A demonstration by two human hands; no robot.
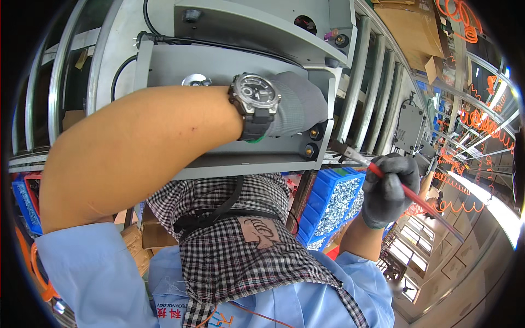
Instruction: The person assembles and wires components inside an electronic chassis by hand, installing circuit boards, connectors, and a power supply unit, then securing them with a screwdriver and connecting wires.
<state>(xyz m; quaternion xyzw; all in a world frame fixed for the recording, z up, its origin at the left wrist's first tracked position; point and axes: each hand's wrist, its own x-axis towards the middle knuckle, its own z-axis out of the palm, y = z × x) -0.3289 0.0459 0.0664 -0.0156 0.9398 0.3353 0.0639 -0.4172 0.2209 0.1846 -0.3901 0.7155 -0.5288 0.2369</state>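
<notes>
My left hand [301, 104], in a grey glove with a watch [256, 95] at the wrist, reaches across into an open grey metal casing [229, 164]. It lies at the casing's right end, close to two black round fittings with brass-coloured centres [313, 142]. Its fingers are turned away and hidden. To the right of the casing, my right hand [391, 188], in a dark glove, is closed around a long slim red-handled tool [424, 203]. The tool's flat metal head points up and left, near the casing's right edge; its exact kind is unclear.
Another grey metal casing [240, 24] stands just beyond. Metal rollers [358, 82] run on both sides. Blue bins [322, 197] of small metal parts sit below the near edge. A black cable [180, 39] crosses behind. Orange coiled hoses [465, 22] hang at right.
</notes>
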